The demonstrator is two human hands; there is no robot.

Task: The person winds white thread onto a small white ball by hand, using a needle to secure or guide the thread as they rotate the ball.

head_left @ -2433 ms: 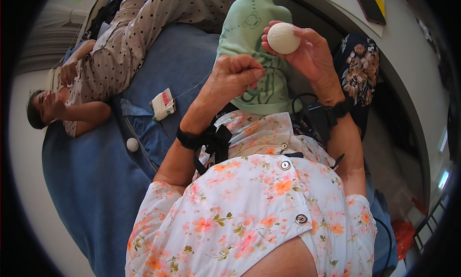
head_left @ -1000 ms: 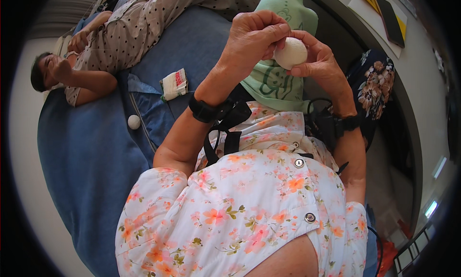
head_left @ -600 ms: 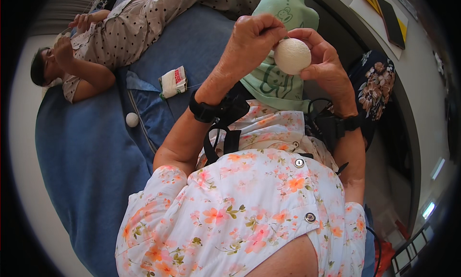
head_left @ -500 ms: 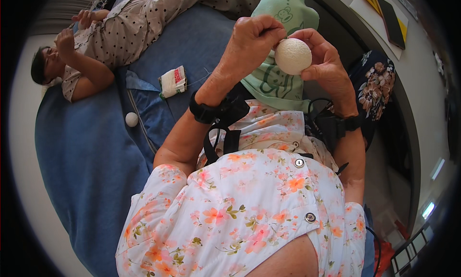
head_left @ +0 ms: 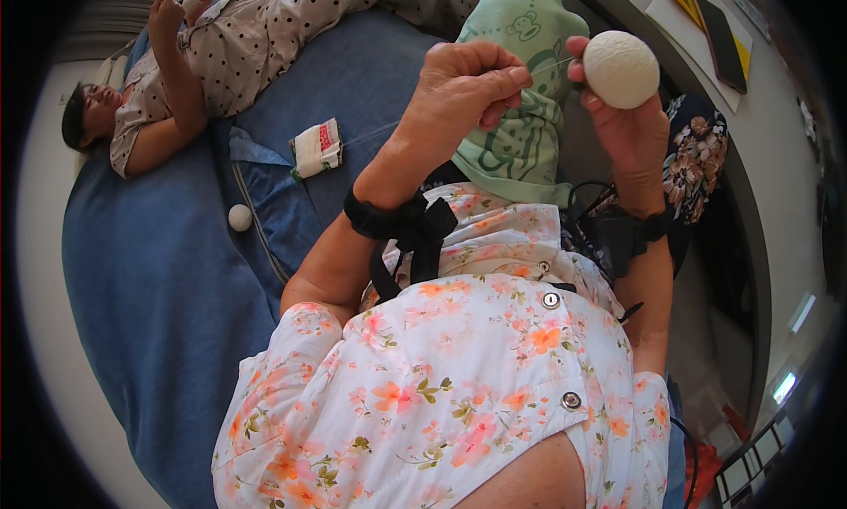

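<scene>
My right hand (head_left: 625, 125) grips a white ball (head_left: 621, 70) with a finely textured surface, fingertips at its left side and underneath. A thin pale thread (head_left: 551, 67) stretches from the ball's side to my left hand (head_left: 481, 78), which pinches it between thumb and forefinger. Both hands are raised above a green printed cloth (head_left: 512, 125) over my lap. Another length of thread runs from my left wrist area back to a white and red packet of thread (head_left: 316, 150) on the blue seat. Whether a needle is present is too small to tell.
A second white ball (head_left: 240, 217) lies on the blue sofa (head_left: 168, 306) at left. Another person (head_left: 168, 94) in dotted clothes sits there, hands raised near a small white object. A dark phone (head_left: 719, 46) rests on papers at upper right. Straps and cables hang at my wrists.
My right hand has carried the ball up and right, away from my left hand. The thread between them now shows, pulled taut. The other person's hands have risen.
</scene>
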